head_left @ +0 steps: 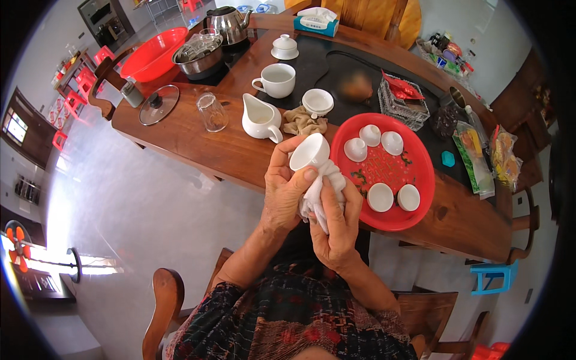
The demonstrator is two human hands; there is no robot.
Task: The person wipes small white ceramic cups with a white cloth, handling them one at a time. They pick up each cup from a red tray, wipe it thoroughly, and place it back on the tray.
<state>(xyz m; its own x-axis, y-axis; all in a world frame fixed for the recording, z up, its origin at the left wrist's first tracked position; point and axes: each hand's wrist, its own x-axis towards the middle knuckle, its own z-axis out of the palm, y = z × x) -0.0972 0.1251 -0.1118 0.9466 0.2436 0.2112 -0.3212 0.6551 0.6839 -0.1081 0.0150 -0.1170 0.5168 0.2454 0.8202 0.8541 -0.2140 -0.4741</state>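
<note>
My left hand (282,191) grips a small white teacup (309,152), tilted so its inside shows. A bunched white cloth (321,195) is pinched in my right hand (337,231) and touches the cup's side. Just right of my hands lies a round red tray (420,156) on the table's near edge. Three white cups stand upside down toward its far side, one of them a teacup (392,143). Two more sit mouth up nearer me, including a cup (380,197). Beyond my left hand are a white pitcher (259,117) and a crumpled brown cloth (297,120).
On the wooden table (174,129) stand a drinking glass (212,113), a glass lid (159,105), a white mug (277,80), a lidded white bowl (284,47) and a kettle (228,25). A wire basket (405,105) and plastic packets (474,159) lie at the right.
</note>
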